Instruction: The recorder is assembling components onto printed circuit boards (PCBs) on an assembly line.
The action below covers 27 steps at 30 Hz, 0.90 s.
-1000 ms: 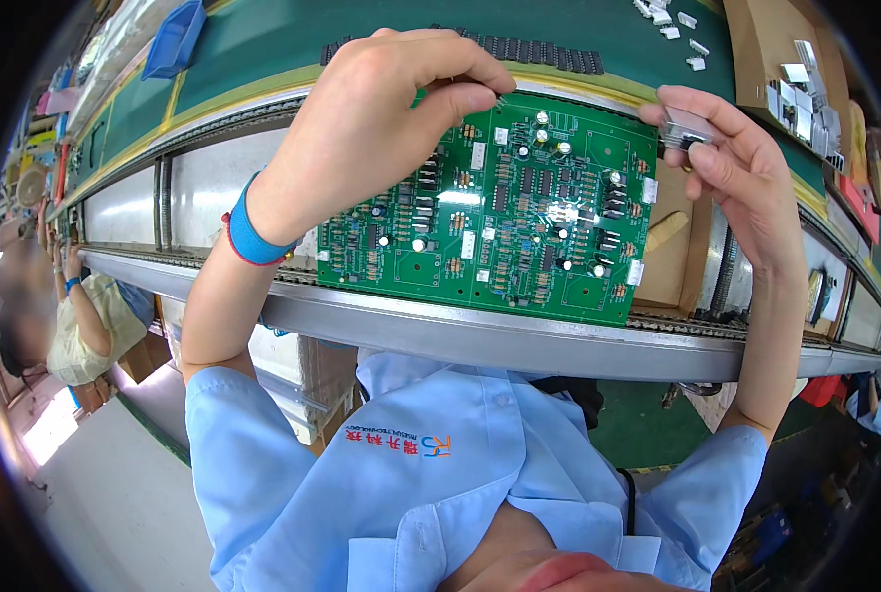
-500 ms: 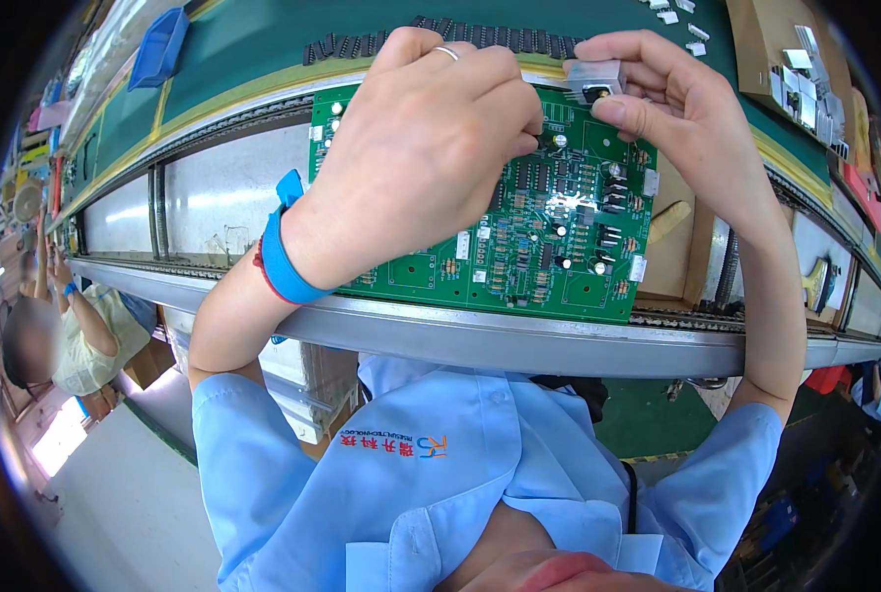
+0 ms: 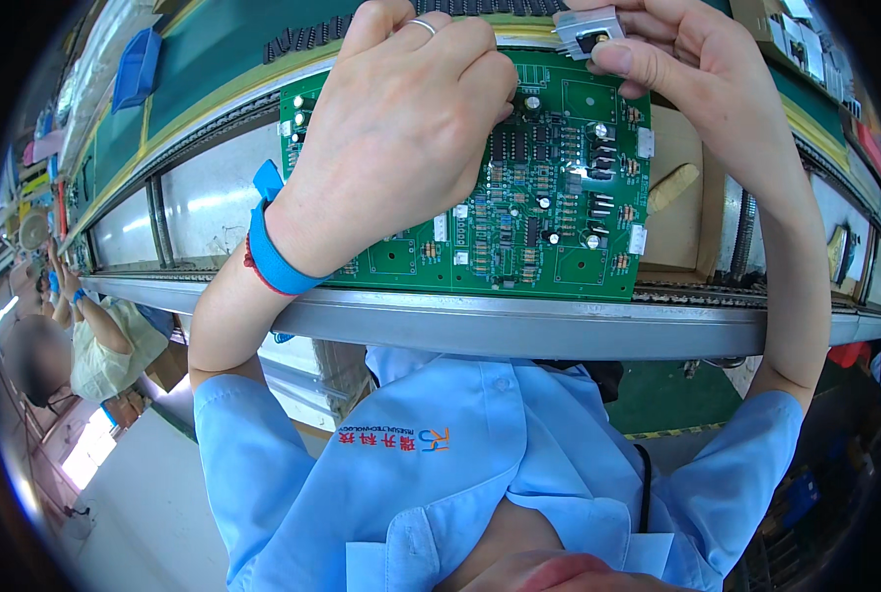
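A green circuit board [image 3: 584,268] full of small components lies across the metal rails in front of me. My left hand [image 3: 411,128], wearing a blue wrist strap [image 3: 281,255], is closed over the board's left and upper middle. Its fingers are curled down and their tips are hidden behind the hand, so whatever they hold cannot be made out. Past the board's far right corner, my right hand [image 3: 682,64] pinches a silvery finned heat sink [image 3: 579,27] with a black part on its face between thumb and fingers.
Black chips [image 3: 307,37] stand in a row on the green bench beyond the board. A cardboard box [image 3: 791,39] of heat sinks is at the far right. A blue bin [image 3: 137,69] sits far left. The near metal rail [image 3: 519,326] runs before me; a co-worker [image 3: 115,340] is at left.
The whole view has shifted, so the board and bench sit higher in the picture. Both hands keep nearly the same places over the board, and the heat sink stays in my right hand.
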Available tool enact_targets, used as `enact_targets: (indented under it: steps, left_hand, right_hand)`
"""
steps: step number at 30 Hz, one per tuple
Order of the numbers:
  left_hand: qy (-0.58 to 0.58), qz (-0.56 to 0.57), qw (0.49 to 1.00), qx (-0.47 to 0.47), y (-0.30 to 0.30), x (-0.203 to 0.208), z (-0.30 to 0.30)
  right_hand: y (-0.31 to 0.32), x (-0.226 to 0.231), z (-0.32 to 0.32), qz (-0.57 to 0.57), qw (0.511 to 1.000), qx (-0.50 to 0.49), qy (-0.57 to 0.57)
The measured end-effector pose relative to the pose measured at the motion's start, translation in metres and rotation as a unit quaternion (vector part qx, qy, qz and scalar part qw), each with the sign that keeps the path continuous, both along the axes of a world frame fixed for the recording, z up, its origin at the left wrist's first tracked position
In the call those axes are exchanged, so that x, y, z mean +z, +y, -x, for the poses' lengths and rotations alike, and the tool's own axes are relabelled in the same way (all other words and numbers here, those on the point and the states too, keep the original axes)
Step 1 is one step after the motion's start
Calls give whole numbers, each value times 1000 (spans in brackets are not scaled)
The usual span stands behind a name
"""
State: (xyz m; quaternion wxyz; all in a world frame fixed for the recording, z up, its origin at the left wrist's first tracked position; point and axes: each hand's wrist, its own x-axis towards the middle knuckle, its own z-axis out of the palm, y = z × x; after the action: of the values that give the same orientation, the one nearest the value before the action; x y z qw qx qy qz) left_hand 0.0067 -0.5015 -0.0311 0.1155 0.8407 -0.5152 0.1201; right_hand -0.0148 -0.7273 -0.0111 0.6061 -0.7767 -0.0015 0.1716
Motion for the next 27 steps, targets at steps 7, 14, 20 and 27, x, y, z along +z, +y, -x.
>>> enact_targets:
  steps: [7, 14, 20, 27]
  left_hand:
    - [-16, 6, 1000, -1, -1, -1, 3]
    - [-19, 13, 1000, -11, 2, -7, 5]
    - [-19, 18, 1000, -9, 10, 5, -3]
    - [-22, 41, 964, 261, 50, -9, -106]
  right_hand:
    - [-1, 2, 1, 15, 1000, 0, -17]
    - [-2, -6, 2, 10, 998, 9, -62]
    - [5, 11, 1, 125, 991, 15, -49]
    - [7, -34, -3, 211, 894, 108, -381]
